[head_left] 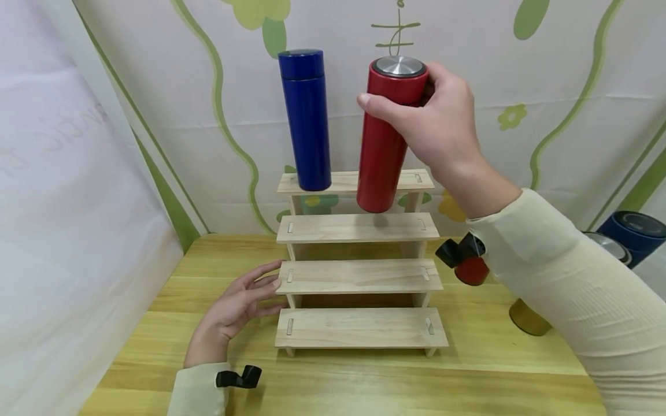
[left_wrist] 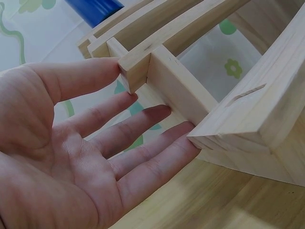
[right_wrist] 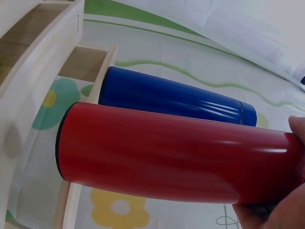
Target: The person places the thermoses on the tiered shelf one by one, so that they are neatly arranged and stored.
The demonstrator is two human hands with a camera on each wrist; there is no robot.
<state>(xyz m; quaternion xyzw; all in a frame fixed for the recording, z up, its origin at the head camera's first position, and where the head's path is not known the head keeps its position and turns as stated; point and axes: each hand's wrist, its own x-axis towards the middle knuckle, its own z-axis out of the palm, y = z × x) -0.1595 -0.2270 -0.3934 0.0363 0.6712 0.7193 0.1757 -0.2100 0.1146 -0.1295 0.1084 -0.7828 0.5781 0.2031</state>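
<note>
The fingers (head_left: 382,107) of the right hand (head_left: 444,121) are wrapped round the upper part of a red flask (head_left: 382,156), the thumb lying across its front just below the disc-shaped metallic top. The flask is held in the air, slightly tilted, its dark-rimmed base just above the second step from the top of a pale wooden rack (head_left: 359,276) (the right wrist view shows a soft shadow on that step). The left hand (head_left: 234,309) is loosely spread and grips nothing; its thumb touches the left end of the second step from the bottom, and the other fingertips reach in by the side supports beneath.

A blue flask (head_left: 307,127) stands upright on the top step, at the left, beside the red one and apart from it. The rack has four steps and rests on a wooden bench (head_left: 156,364). A black wrist device (head_left: 460,251) sits at each cream sleeve (head_left: 551,266). Past the right arm, partly hidden, are a red object (head_left: 472,273), a gold one (head_left: 529,319) and a dark blue flask (head_left: 629,231). Behind everything hangs a white cloth (head_left: 333,23) patterned with green vines and flowers.
</note>
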